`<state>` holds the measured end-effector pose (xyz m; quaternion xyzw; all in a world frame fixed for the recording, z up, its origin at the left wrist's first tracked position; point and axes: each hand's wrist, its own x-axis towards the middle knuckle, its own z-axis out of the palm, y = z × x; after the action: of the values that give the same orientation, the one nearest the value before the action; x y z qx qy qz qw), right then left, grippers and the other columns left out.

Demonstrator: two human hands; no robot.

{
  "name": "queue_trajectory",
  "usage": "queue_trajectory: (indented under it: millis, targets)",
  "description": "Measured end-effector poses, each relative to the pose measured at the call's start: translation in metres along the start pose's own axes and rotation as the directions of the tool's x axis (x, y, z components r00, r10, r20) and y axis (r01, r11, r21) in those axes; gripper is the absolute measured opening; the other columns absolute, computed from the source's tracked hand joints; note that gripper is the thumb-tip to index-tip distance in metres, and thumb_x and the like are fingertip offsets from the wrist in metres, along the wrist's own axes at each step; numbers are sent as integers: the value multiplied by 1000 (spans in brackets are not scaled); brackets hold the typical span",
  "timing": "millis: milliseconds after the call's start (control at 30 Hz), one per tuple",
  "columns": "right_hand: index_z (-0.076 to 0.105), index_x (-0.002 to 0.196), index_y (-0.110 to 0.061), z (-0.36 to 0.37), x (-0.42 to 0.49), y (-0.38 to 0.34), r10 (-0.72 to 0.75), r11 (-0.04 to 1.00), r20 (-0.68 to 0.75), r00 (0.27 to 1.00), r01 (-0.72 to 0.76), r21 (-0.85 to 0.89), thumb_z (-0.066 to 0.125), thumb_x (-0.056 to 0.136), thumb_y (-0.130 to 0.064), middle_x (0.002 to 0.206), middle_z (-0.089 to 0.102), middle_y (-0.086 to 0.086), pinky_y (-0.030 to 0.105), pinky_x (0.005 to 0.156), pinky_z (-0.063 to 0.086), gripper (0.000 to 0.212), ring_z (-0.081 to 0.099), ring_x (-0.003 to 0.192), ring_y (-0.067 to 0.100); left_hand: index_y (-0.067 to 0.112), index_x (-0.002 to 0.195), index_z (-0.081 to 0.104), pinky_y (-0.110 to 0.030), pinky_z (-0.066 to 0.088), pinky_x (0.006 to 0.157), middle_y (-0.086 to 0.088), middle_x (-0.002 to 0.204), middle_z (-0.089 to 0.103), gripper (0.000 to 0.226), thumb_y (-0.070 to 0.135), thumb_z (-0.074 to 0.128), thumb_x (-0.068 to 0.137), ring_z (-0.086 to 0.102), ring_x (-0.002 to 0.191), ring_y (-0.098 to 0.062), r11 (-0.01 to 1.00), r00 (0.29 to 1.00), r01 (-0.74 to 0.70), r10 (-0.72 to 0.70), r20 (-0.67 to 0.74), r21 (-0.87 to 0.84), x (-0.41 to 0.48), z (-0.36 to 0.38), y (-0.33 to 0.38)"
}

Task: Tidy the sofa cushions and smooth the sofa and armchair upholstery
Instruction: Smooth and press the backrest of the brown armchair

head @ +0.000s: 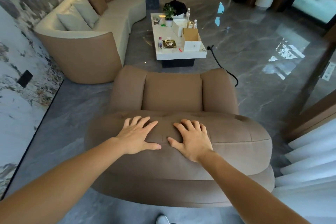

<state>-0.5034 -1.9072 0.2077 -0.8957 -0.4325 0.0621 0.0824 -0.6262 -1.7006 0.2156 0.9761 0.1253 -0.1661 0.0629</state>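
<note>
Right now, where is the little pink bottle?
The pink bottle stands on the white table, near its left front corner, beside the gold tray, beyond the armchair.

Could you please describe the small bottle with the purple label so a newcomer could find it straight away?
Find the white coffee table beyond the brown armchair. At its near left end, beside a gold tray, stands the bottle: alone there, unlike the clear bottles further back.
</note>
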Motion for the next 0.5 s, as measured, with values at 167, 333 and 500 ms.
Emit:
queue_trajectory:
  millis: [167, 333, 500]
  targets:
    - [39, 140, -40, -1, -3, 12, 20, 999, 2, 1000, -20, -39, 18, 82, -81, 144, 43, -4, 49, 110, 28, 75, 36, 129, 29, 45, 150, 6, -50, 16, 110, 4, 162, 11, 94, 90, 27, 71, 14, 142, -30, 999, 999, 38, -38, 13, -23, 1, 0, -5]
    - [38, 140, -41, -3, 4, 14, 37, 999, 23, 999, -36, -38, 18, 81, -81, 144, 43, -6, 47, 110, 29, 74, 36, 129, 28, 44, 151, 8, -50, 16, 111, 5, 163, 8, 88, 85, 35, 77, 11, 143, -27, 989, 998, 64, -60, 36, -132, 1, -2, -4]
    - [39, 139, -41, -9, 11, 8, 37, 998, 61, 997, -34, -48, 16, 79, -82, 143, 43, -7, 47, 110, 29, 77, 36, 127, 27, 42, 149, 16, -50, 19, 110, 7, 161, 14, 83, 83, 32, 79, 14, 142, -25, 979, 997, 80, -81, 4, -185, -7, -5, -11]
